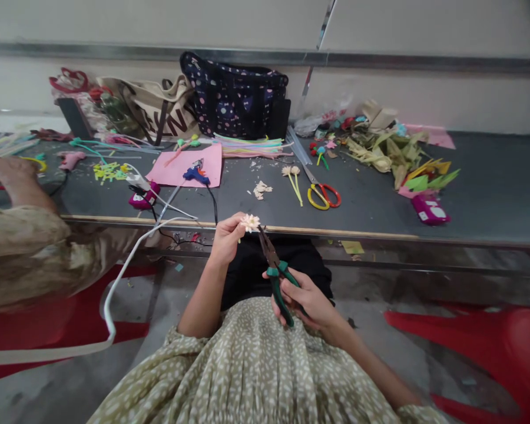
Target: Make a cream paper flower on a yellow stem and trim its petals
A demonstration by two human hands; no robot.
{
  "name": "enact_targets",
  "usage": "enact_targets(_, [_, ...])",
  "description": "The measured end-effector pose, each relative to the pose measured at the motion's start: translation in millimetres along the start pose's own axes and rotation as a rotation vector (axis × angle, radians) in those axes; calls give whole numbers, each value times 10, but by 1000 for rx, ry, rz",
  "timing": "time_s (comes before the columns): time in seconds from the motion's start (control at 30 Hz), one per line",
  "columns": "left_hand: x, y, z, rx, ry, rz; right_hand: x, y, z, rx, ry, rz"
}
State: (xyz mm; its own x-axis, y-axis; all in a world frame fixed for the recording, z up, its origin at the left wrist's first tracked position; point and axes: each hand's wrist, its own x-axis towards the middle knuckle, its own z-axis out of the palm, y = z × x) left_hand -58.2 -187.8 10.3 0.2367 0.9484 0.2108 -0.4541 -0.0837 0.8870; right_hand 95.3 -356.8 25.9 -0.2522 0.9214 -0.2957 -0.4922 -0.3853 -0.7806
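My left hand (226, 238) pinches the pale flower (249, 222), I judge to steady it for the pliers (271, 255) my right hand (308, 296) grips, tip contact unclear from here.

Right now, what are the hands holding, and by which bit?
The right hand holds long-nose pliers by their green handles. The left hand pinches a small pale flower by its edge or underside; exactly where is hidden.

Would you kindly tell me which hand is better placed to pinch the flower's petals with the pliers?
Probably the right hand: it holds the green-handled pliers, their tips beside the pale flower, while the left hand is occupied holding that flower.
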Motion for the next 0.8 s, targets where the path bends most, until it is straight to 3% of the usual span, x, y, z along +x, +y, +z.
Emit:
enact_targets(0.17, [3, -1, -37, 30, -14, 7, -6, 11, -10, -16, 14, -12])
enact_targets(0.37, [13, -103, 9, -198, 81, -212, 2, -13, -66, 37, -93, 4])
enact_targets(0.6, [1, -165, 66, -341, -3, -308, -11, -19, -86, 43, -116, 11])
enact_targets(0.8, [-6, -176, 93, -355, 10, -311, -10, -8, -95, 44, -84, -1])
